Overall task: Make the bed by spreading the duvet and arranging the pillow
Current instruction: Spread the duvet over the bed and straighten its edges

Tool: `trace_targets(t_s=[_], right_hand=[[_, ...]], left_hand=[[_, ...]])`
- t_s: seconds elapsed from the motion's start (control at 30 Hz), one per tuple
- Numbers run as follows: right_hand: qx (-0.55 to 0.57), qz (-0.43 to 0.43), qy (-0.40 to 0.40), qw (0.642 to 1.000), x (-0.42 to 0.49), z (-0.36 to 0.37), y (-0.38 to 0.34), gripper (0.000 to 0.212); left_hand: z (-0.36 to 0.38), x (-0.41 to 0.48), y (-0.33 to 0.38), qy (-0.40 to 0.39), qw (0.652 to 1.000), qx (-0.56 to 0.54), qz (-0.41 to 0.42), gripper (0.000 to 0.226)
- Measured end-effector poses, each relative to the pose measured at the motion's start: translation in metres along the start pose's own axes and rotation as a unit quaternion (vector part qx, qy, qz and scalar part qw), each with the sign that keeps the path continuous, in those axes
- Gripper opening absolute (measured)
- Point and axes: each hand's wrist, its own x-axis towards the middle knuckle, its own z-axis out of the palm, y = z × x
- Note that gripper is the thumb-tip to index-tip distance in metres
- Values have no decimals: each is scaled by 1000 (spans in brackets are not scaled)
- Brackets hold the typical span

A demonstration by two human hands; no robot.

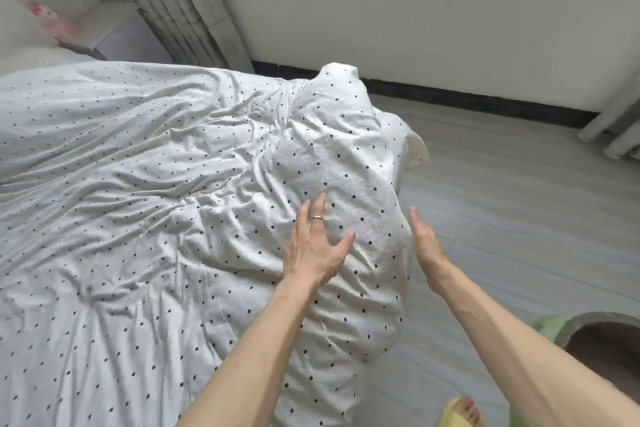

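Duvet (156,184) (white, black-dotted) is spread over the bed, bunched at the near corner. Left hand (313,246) is laid flat on the bunch, fingers splayed; right hand (425,242) is held open beside it, nothing gripped.

The duvet (156,184) hides the mattress; a pink object (52,22) is blurred.
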Motion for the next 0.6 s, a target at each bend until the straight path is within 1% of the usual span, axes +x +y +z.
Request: trace_targets(t_s=[0.03,0.07,0.1,0.13,0.2,0.23,0.3,0.33,0.37,0.4,0.43,0.5,0.53,0.57,0.6], right_hand=[[29,16,-23,999,26,-2,3,119],[60,30,-49,997,40,-2,2,117],[88,48,-90,991,44,-1,0,109],[112,62,-135,983,39,2,-9,96],[136,60,-222,964,34,4,-24,70],[145,56,-241,958,32,1,-29,59],[155,46,-236,958,26,-10,-34,44],[142,26,-220,965,21,-18,-37,35],[101,-1,-196,975,17,-28,-38,25],[47,-38,-176,982,13,-38,-39,24],[-3,-70,-158,985,12,-49,-39,29],[-41,-105,-136,984,4,-66,-37,34],[-48,-125,-138,981,1,-70,-35,37],[-60,-141,-143,978,0,-72,-31,39],[-72,-149,-147,975,-2,-73,-25,39]], left_hand=[[5,7,3,1,1000,-6,-20,94],[10,13,7,2,999,2,-37,98],[14,16,9,4,999,14,-50,99],[16,20,12,7,998,25,-59,97],[20,30,19,28,996,41,-68,87],[20,33,21,39,996,45,-68,80],[21,38,27,52,994,70,-66,71],[22,41,29,61,992,88,-61,69],[24,43,34,71,991,98,-56,68],[27,44,40,81,990,101,-54,67],[33,47,50,86,990,97,-55,64],[44,49,69,86,990,96,-53,52],[46,50,78,89,990,93,-57,48],[47,53,85,90,991,76,-68,51],[46,57,92,88,991,59,-84,61]])
